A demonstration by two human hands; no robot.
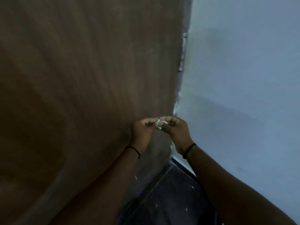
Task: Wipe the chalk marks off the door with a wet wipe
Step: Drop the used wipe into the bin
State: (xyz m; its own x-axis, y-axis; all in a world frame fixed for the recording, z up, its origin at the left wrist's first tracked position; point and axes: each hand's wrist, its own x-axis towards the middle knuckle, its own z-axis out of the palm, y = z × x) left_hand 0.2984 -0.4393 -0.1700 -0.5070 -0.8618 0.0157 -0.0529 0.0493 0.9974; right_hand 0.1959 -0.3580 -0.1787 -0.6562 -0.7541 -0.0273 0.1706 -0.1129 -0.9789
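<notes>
- Reaching forward, both forearms come in from the bottom edge, a thin black band (pixel 188 150) on the right wrist and another black band (pixel 134 151) on the left.
- Left hand (pixel 142 129) is curled, fingertips pinching one side of the wet wipe (pixel 159 123).
- Right hand (pixel 174 128) is curled too, thumb and fingers pinching the other side.
- The wipe is a small, pale green, crumpled scrap, caught right between the two sets of fingertips, out in front of the door (pixel 84 88).
- The door is a brown wood-grain panel; the picture is too blurred to show chalk marks.
- Beside it runs the pale blue wall (pixel 243 78), with dark floor (pixel 170 197) below.
</notes>
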